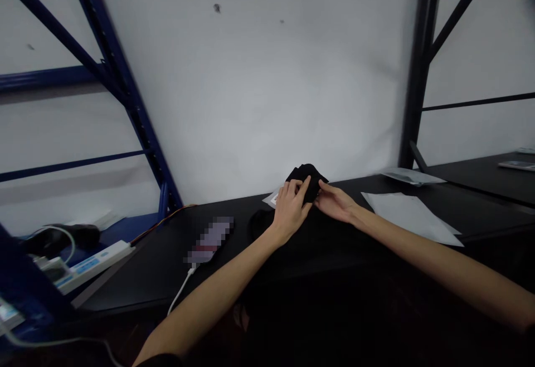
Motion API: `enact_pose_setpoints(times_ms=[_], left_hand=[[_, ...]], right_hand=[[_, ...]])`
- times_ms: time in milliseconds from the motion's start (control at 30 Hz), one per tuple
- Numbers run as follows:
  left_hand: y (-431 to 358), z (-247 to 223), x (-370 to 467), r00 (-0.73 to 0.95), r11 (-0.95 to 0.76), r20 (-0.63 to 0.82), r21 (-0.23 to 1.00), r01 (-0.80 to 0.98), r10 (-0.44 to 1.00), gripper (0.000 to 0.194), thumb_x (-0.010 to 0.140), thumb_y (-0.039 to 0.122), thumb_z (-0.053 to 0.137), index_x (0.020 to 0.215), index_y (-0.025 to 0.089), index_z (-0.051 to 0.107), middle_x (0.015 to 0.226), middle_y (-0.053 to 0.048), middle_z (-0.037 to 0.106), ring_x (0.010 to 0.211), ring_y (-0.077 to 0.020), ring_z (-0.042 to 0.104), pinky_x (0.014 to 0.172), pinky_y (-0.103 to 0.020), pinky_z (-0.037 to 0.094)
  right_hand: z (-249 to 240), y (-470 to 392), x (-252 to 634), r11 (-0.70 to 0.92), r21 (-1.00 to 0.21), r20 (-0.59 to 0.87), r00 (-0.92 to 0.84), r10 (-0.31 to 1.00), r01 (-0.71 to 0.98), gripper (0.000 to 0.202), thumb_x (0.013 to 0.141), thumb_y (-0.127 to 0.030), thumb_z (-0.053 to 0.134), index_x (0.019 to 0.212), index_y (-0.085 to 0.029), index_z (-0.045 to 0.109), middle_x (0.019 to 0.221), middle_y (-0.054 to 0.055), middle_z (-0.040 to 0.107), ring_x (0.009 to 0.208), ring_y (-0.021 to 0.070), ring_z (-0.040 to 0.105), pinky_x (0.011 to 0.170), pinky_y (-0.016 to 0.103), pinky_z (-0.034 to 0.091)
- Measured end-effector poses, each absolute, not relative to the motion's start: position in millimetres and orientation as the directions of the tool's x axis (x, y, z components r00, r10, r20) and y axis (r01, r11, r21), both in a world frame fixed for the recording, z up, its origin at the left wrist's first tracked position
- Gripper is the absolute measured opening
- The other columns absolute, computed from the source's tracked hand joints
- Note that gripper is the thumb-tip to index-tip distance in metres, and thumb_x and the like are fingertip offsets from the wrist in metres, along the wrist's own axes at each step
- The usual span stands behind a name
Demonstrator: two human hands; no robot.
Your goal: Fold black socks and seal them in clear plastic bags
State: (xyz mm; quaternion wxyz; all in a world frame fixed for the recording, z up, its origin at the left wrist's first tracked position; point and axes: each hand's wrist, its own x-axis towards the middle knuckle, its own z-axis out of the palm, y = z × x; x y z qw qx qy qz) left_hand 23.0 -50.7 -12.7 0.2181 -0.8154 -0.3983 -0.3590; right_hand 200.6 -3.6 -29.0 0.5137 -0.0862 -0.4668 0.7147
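Note:
A bunched piece of black cloth [307, 173] is lifted a little above the black table [159, 267], near the wall. My left hand [290, 208] lies against its near left side, with the fingers bent and the index finger stretched over the cloth. From the right, my right hand [333, 200] pinches the cloth's edge between thumb and fingers. Behind my left hand, a pale plastic bag [271, 198] with a label shows in part. More dark material [259, 223] lies on the table left of my left wrist.
A phone [211, 239] with a white cable lies at the left. Flat plastic bags [409, 216] rest at the right. Further left are a power strip [94, 264] and a blue rack post [137, 111]. A dark post [413, 94] stands back right.

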Motion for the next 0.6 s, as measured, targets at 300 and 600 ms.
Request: enact_pose_setpoints(times_ms=[300, 600], left_hand=[[-51, -16, 26, 0.455, -0.595, 0.698, -0.052, 0.802, 0.553, 0.076, 0.094, 0.024, 0.061, 0.16, 0.026, 0.025, 0.127, -0.009, 0.053, 0.117, -0.0273, 0.053, 0.102, -0.045, 0.046], [-50, -9, 24, 0.498, -0.731, 0.677, 0.087, 0.677, 0.542, 0.047, 0.1, 0.029, 0.055, 0.145, 0.025, 0.048, 0.118, -0.005, 0.059, 0.105, -0.0207, 0.061, 0.095, -0.037, 0.05]], right_hand=[[-23, -14, 196, -0.09, -0.802, 0.265, -0.487, 0.832, -0.591, 0.036, 0.085, -0.054, 0.076, 0.101, -0.022, 0.072, 0.101, 0.005, 0.076, 0.111, 0.0257, 0.064, 0.099, 0.039, 0.047], [-20, -14, 203, 0.028, -0.826, 0.209, -0.259, 0.943, -0.563, 0.025, 0.079, -0.04, 0.084, 0.085, -0.018, 0.074, 0.082, 0.003, 0.076, 0.076, 0.0189, 0.068, 0.076, 0.031, 0.053]])
